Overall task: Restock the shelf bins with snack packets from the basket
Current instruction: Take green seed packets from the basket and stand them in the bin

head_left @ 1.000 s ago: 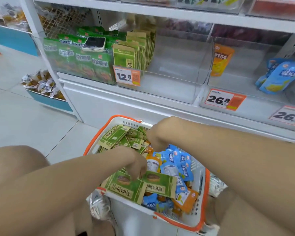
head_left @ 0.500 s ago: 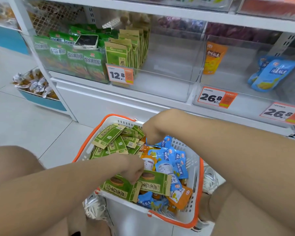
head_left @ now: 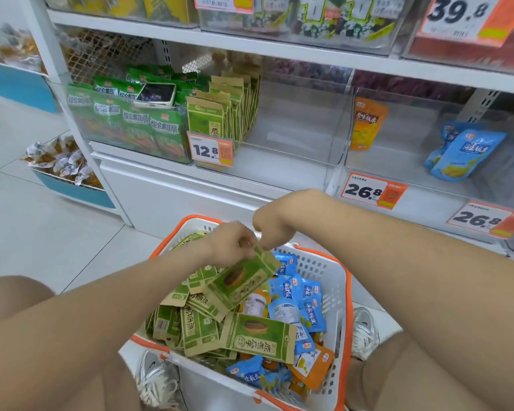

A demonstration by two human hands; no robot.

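Over the basket: I see both hands meeting above the white basket (head_left: 333,280) with its orange rim, which sits on the floor between my knees, just below the shelf.
Left hand: left hand (head_left: 230,243) has its fingers curled and pinching the top edge of a green packet (head_left: 241,281), lifted clear of the pile and hanging tilted.
Right hand: right hand (head_left: 275,226) is bent down at the wrist, fingertips curled at the same top edge — I cannot tell whether it really grips or only touches.
Stock in basket: loose green packets (head_left: 258,336) on the left side, blue packets (head_left: 306,301) and orange packets (head_left: 312,366) to the right, all heaped flat.
Target bin: the clear bin (head_left: 294,120) behind the 12.8 price tag (head_left: 211,149) holds an upright row of matching packets (head_left: 220,117) at its left, with bare room beside them.
Handling, as I judge it: a light, flat, paper-like pouch — fairly stiff at the sealed edges, soft in the middle, contents probably crushable.
Where to hold: by the sealed top strip or across both flat faces; a corner pinch lets it swing.
Risk: smooth neighbours may slide when one is pulled out.
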